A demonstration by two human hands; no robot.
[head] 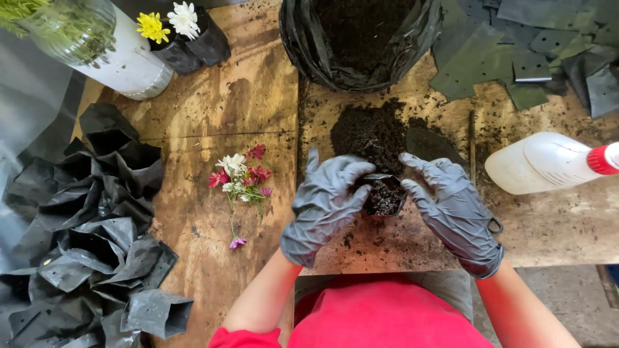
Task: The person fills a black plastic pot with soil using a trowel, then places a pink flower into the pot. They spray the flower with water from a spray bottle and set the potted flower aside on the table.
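Soil-filled pot (385, 195) between both hands, soil heap (373, 134) behind, cut flowers (242, 177) left, spray bottle (548, 162) right.

The left hand (325, 206) and right hand (451, 209) wear matt grey rubbery gloves, creased at the knuckles; between them the small grow bag (385, 193) is thin black plastic with a slight sheen, filled with crumbly dark soil; the worktop (219, 103) is rough, stained bare wood, dusted with soil; at 12 o'clock the soil sack (361, 42) is glossy, wrinkled black plastic; at 3 o'clock the spray bottle (548, 162) is smooth white plastic with a red cap; at 9 o'clock the heap of empty bags (90, 225) is dull black plastic film.
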